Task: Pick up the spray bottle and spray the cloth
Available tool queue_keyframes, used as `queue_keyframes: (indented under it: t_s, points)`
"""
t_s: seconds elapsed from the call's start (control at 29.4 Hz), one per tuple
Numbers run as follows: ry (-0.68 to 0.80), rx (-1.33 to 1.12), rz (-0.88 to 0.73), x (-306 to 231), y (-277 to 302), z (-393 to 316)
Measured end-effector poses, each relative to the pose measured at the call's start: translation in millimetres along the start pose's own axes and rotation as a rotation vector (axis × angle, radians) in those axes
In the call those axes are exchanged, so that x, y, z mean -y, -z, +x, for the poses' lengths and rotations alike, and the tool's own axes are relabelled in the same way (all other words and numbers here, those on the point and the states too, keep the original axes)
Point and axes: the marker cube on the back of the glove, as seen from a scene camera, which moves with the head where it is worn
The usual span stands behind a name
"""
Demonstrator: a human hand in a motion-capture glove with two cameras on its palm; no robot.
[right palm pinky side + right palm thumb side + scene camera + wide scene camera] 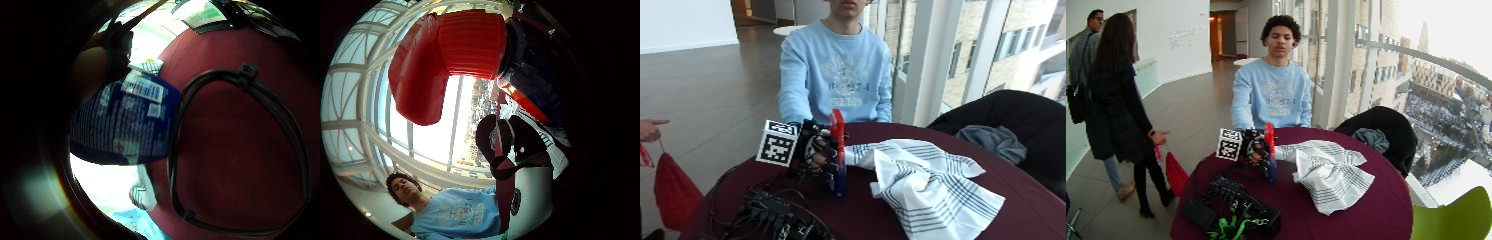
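The person sits behind the round tabletop (1013,200), upper body upright and facing across it. The right arm (792,85), in a light blue sleeve, reaches forward and down from the shoulder. The gloved right hand (816,155) is upright, its fingers (826,167) curled in a grip round the spray bottle (838,165), stacked one above another along the bottle's side. The other hand is hidden from view.

The person wears a light blue sweatshirt (836,70) with a pale printed crest and lettering across the chest, long sleeves reaching the wrists. The right grip (816,155) wears a black strapped glove.
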Motion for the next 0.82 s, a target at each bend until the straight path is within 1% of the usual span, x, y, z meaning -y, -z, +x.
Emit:
queue_keyframes:
  t_s: [0.34, 0.58, 0.68, 0.82]
  points:
    - [-0.002, 0.073, 0.058, 8.4, -18.0, 5.5]
    - [0.013, 0.108, 0.087, 14.9, -18.1, 4.1]
    - [0.041, 0.114, 0.082, 15.1, -16.3, -0.1]
    - [0.08, 0.119, 0.035, 14.9, -11.0, -12.7]
